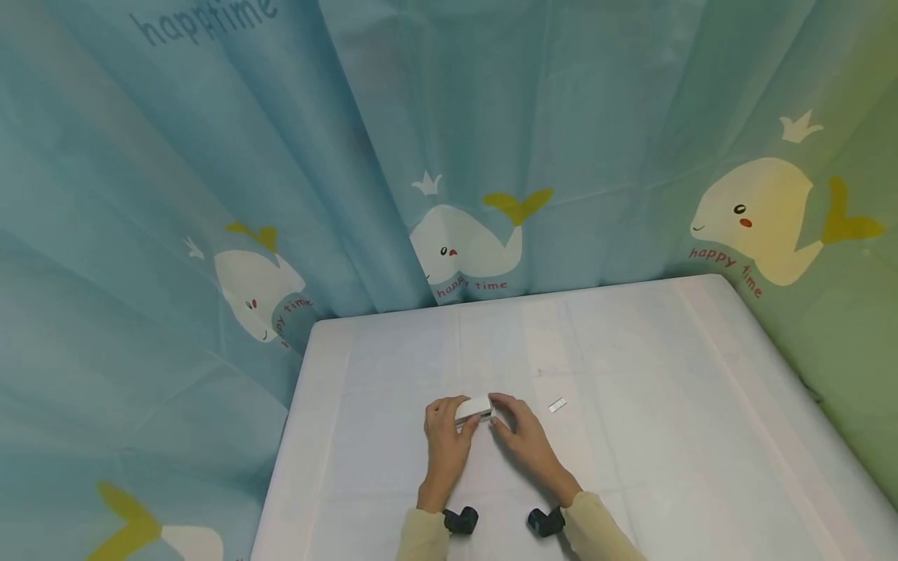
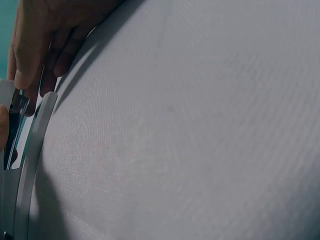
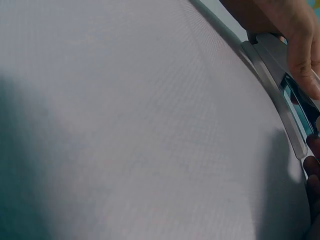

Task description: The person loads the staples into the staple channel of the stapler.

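At lower centre of the head view, a white stapler (image 1: 475, 407) shows against a pale, cloth-covered desk (image 1: 645, 358). The left grip (image 1: 446, 433) (a bare hand) pinches it between thumb and fingers; the right grip (image 1: 528, 441) curves at its right end, whether pinching I cannot tell. A small pale strip (image 1: 557, 405) lies nearby, farther right.

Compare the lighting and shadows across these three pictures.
Head view: brightest, with a soft shadow beside the right hand; left wrist view: dimmer, a shadow alongside the white stapler; right wrist view: also dim, a blurry dark patch lower left on the cloth.
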`<state>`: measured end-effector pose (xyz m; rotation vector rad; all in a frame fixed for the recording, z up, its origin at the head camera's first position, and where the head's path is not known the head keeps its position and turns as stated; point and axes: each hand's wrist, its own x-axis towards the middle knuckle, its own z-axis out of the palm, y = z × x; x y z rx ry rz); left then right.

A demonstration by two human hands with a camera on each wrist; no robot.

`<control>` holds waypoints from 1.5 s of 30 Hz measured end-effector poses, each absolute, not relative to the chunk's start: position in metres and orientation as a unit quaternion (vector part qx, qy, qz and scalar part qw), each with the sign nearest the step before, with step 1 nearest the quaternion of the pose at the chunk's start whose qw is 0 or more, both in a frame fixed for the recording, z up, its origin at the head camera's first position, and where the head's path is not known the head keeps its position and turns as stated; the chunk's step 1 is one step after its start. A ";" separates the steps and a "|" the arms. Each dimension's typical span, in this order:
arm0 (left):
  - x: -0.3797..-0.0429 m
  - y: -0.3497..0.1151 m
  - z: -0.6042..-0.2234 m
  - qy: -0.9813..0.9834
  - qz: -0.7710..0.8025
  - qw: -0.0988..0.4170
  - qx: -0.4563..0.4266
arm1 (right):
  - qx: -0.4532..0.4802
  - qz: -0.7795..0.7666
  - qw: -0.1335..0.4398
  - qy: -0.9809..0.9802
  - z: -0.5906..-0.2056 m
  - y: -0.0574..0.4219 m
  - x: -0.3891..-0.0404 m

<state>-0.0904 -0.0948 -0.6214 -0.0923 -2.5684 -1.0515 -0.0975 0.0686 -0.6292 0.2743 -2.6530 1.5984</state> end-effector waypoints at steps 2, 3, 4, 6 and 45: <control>-0.089 -0.094 -0.620 -0.911 -0.374 0.171 -0.034 | 0.091 0.507 0.026 -0.857 -0.629 0.068 -0.097; -0.088 -0.094 -0.620 -0.912 -0.373 0.164 -0.033 | 0.092 0.501 0.034 -0.860 -0.630 0.067 -0.097; -0.087 -0.093 -0.620 -0.914 -0.372 0.158 -0.032 | 0.094 0.496 0.043 -0.862 -0.630 0.067 -0.097; -0.085 -0.092 -0.618 -0.920 -0.366 0.138 -0.028 | 0.095 0.484 0.061 -0.868 -0.632 0.066 -0.096; -0.088 -0.086 -0.624 -0.886 -0.429 0.177 0.004 | 0.087 0.420 0.098 -0.898 -0.636 0.058 -0.105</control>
